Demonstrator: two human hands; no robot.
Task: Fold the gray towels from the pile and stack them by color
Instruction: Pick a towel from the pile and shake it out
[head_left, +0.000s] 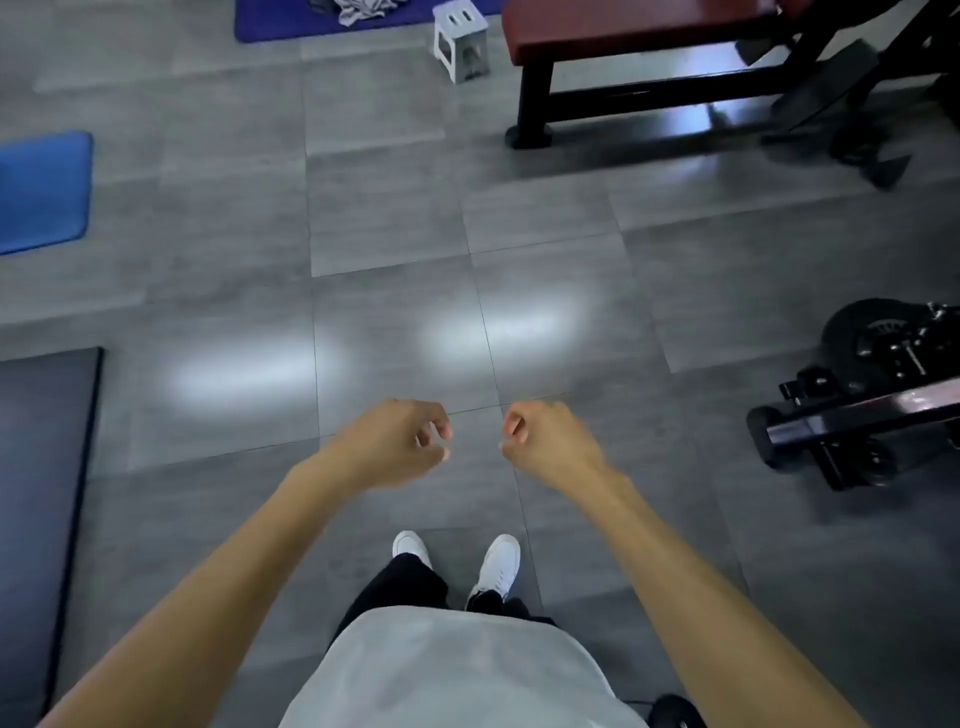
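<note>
Person stands on grey tile floor, both arms out front; left hand (395, 441) loosely curled, holding nothing; right hand (540, 441) curled tighter, near a fist, also nothing in it; gray towels (361, 10) lie crumpled on a purple mat (291, 21) far ahead and slightly left, cut off by the frame edge, well apart from both hands — left hand marginally nearer; white stool (461, 44) just right of the mat; judged step: walk over to the pile, no fold started.

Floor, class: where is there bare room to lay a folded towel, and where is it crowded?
Bare tiles lie between the blue mat, the bench and both hands. Crowded: top edge, with towel pile and stool; right side, black equipment.
</note>
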